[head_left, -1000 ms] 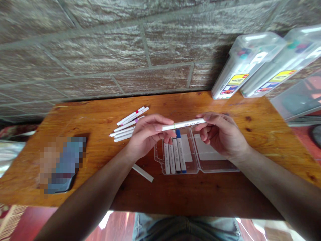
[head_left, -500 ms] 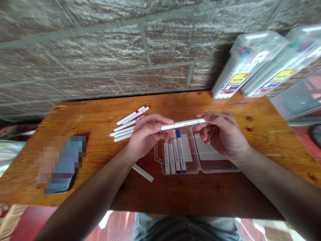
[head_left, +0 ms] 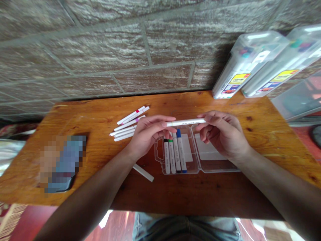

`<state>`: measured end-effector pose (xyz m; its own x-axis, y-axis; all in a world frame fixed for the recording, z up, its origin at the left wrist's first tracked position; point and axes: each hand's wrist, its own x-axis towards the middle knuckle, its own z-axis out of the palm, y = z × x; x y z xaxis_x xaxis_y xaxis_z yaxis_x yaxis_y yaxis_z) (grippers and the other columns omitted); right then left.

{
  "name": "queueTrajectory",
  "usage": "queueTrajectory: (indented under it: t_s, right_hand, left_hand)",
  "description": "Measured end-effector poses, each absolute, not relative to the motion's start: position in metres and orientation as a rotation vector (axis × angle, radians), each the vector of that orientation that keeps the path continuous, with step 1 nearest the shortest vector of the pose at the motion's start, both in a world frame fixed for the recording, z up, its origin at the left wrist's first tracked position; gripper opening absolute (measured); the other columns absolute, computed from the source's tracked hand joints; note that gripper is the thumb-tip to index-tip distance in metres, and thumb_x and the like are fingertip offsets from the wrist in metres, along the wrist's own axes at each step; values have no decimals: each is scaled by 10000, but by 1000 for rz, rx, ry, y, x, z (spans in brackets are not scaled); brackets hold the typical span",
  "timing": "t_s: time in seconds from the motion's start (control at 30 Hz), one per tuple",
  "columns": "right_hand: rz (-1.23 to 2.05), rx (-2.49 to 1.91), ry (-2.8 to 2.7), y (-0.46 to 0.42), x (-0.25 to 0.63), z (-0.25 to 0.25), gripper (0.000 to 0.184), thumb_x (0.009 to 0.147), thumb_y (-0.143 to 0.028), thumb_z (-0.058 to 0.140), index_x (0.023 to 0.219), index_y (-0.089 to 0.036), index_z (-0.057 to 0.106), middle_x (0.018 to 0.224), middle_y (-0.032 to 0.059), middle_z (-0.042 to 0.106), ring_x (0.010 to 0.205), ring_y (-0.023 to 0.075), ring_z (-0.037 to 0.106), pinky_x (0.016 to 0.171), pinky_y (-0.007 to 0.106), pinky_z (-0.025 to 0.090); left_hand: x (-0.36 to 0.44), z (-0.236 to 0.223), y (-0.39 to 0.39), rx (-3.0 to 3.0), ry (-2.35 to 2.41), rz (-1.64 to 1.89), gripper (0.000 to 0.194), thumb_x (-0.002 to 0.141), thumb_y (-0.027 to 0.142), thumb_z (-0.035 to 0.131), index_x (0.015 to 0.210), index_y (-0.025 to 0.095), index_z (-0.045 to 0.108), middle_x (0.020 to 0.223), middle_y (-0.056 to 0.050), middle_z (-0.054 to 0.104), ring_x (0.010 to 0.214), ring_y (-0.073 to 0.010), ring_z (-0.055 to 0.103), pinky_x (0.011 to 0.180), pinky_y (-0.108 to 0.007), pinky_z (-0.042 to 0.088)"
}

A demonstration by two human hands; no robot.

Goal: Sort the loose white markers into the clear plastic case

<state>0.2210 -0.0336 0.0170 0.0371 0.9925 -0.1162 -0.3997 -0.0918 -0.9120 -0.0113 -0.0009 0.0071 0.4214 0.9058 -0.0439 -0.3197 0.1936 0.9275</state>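
Note:
Between my two hands a white marker (head_left: 187,122) is held level above the table, with small dark print and a thin greenish ring near its left end. My left hand (head_left: 147,132) pinches that left end between thumb and fingers. The right end is gripped by my right hand (head_left: 222,132), its other fingers curled under. Below them an opened clear plastic case (head_left: 195,169) lies on the table. Several white markers (head_left: 173,157) with black, green and blue bands stand side by side in its left half; my left fingers partly cover their tops.
Loose white markers (head_left: 129,122) lie behind my left hand, and a single one (head_left: 144,173) near my left wrist. A blurred-out phone (head_left: 66,164) rests on the wooden table (head_left: 97,110) at left. Two clear marker boxes (head_left: 235,73) stand against the brick wall (head_left: 112,50).
My left hand has shifted slightly right along the marker, baring the black and green bands of the markers in the case. My right hand has barely moved.

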Motion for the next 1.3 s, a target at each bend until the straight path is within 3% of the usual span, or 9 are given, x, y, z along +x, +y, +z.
queueTrajectory:
  t_s: [0.77,1.3]
  right_hand:
    - [1320,-974,-993,-40,223,11,136,868,-297,826,929,-175,819,747,57,818,462,144,691,422,238,527]
    - [1312,-982,-1021,-41,223,11,148,858,-318,835,916,-184,815,744,50,815,459,147,691,419,243,522]
  left_hand:
    - [-9,4,0,1104,786,960,217,830,293,875,992,154,838,806,-76,838,628,-150,760,639,-247,613]
    - [-8,3,1,1106,819,956,244,814,311,891,987,150,833,789,-67,827,628,-146,750,633,-245,600]
